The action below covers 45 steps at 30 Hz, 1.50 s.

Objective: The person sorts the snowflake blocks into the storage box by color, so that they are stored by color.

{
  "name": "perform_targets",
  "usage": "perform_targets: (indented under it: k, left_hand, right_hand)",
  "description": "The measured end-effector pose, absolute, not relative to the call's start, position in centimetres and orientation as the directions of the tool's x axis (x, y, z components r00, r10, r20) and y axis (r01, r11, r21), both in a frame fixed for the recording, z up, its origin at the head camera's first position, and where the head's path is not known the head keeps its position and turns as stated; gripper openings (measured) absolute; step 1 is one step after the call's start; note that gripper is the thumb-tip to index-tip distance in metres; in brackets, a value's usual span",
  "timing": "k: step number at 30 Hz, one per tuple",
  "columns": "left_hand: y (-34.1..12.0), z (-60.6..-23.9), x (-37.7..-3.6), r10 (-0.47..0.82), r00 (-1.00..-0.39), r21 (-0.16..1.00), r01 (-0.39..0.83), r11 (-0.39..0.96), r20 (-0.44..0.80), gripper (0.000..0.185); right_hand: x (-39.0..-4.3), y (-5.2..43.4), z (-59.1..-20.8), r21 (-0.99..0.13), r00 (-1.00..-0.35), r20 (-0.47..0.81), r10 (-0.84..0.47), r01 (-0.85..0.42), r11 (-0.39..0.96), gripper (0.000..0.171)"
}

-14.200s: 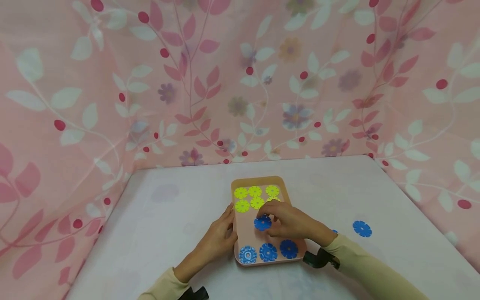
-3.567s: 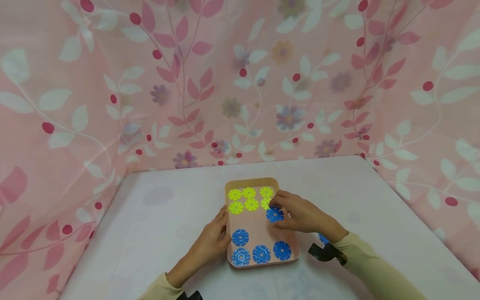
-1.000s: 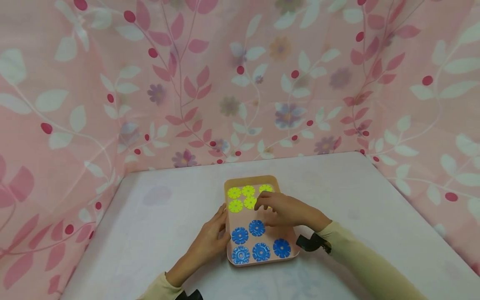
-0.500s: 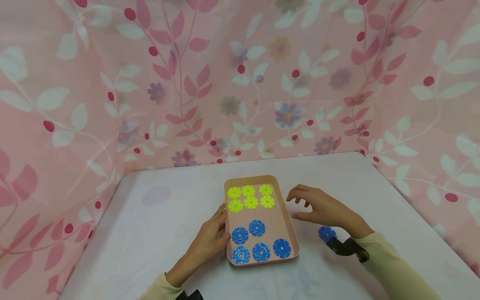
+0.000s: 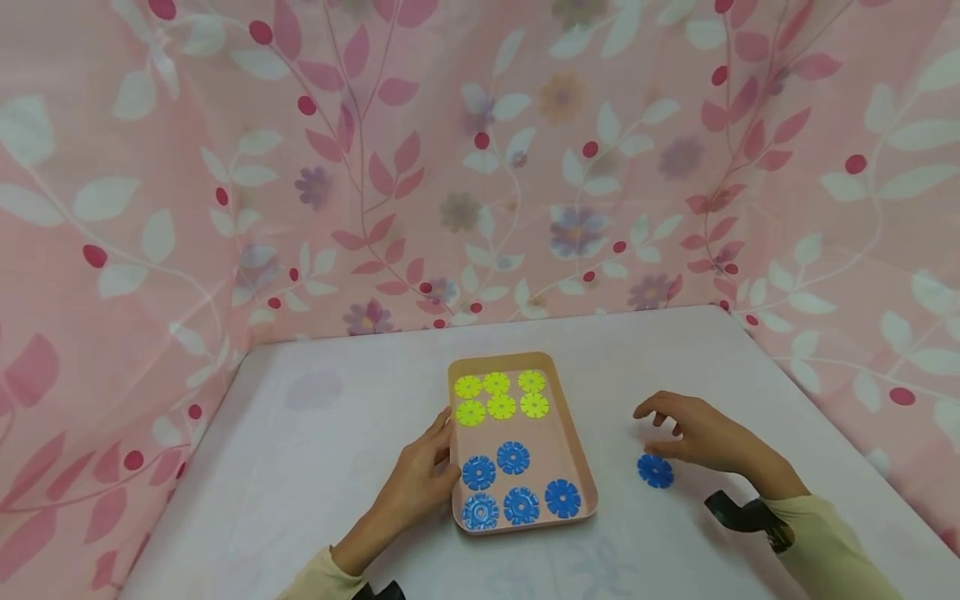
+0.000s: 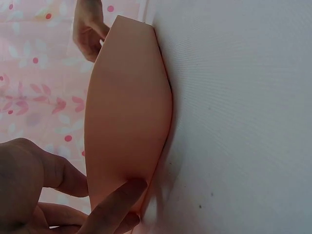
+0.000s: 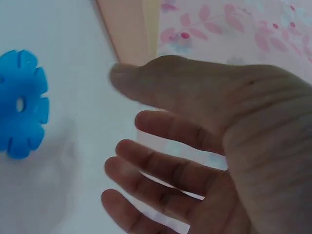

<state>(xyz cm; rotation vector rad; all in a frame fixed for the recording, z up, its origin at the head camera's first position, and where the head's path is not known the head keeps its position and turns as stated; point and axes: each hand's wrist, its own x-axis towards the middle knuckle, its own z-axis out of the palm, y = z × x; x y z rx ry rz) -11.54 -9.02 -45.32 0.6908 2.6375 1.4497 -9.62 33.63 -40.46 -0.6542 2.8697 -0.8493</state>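
A peach tray [image 5: 581, 471] lies on the white table, with several yellow notched discs [image 5: 501, 395] at its far end and several blue ones [image 5: 513, 487] at its near end. One loose blue disc [image 5: 656, 471] lies on the table right of the tray, and shows in the right wrist view as the blue disc [image 7: 22, 105]. My right hand [image 5: 663, 429] hovers just behind that disc, fingers spread and relaxed, holding nothing. My left hand [image 5: 438, 454] rests with straight fingers against the tray's left rim; in the left wrist view a fingertip [image 6: 119, 195] touches the tray's side [image 6: 126, 107].
A pink floral curtain [image 5: 480, 167] closes in the table at the back and on both sides. The table's right edge [image 5: 795, 383] runs close behind my right hand. Bare white tabletop [image 5: 315, 433] lies left of the tray.
My right hand has left the tray and swung right and nearer, ending over the loose blue disc. Since 3.6 s ago one more blue disc lies on the tray. The left hand has stayed put.
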Motion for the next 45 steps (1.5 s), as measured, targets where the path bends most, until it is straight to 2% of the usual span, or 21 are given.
perform_targets:
  k: [10, 24, 31, 34, 39, 41, 45]
  left_hand:
    - [-8.8, -45.2, -11.4, 0.399, -0.904, 0.812, 0.344, 0.471, 0.152, 0.069]
    - [-8.8, -45.0, -11.2, 0.424, -0.893, 0.79, 0.367, 0.49, 0.152, 0.068]
    - [-8.4, -44.9, -11.3, 0.434, -0.894, 0.71, 0.376, 0.595, 0.109, 0.063]
    - [-7.8, -45.0, -11.4, 0.481, -0.872, 0.671, 0.413, 0.616, 0.095, 0.058]
    - [-7.0, -45.3, -11.7, 0.565, -0.814, 0.521, 0.544, 0.658, 0.136, 0.048]
    - [-6.8, -45.4, -11.7, 0.58, -0.804, 0.478, 0.563, 0.674, 0.13, 0.047]
    - [-6.7, -45.5, -11.6, 0.591, -0.802, 0.463, 0.556, 0.69, 0.082, 0.045]
  right_hand:
    - [-8.3, 34.8, -41.9, -0.547, -0.912, -0.119, -0.393, -0.27, 0.792, 0.055]
    - [-8.0, 34.1, -43.1, -0.564, -0.893, -0.126, -0.432, -0.294, 0.772, 0.043]
    - [-8.0, 34.0, -43.3, -0.548, -0.89, -0.115, -0.441, -0.314, 0.775, 0.041]
    - [-8.1, 33.9, -43.3, -0.544, -0.889, -0.117, -0.442, -0.315, 0.778, 0.041]
    - [-8.1, 33.8, -43.1, -0.54, -0.895, -0.138, -0.424, -0.291, 0.79, 0.043]
    - [-8.1, 33.7, -43.0, -0.544, -0.896, -0.151, -0.418, -0.278, 0.792, 0.044]
    - [-8.0, 33.5, -43.1, -0.543, -0.893, -0.159, -0.42, -0.276, 0.793, 0.047]
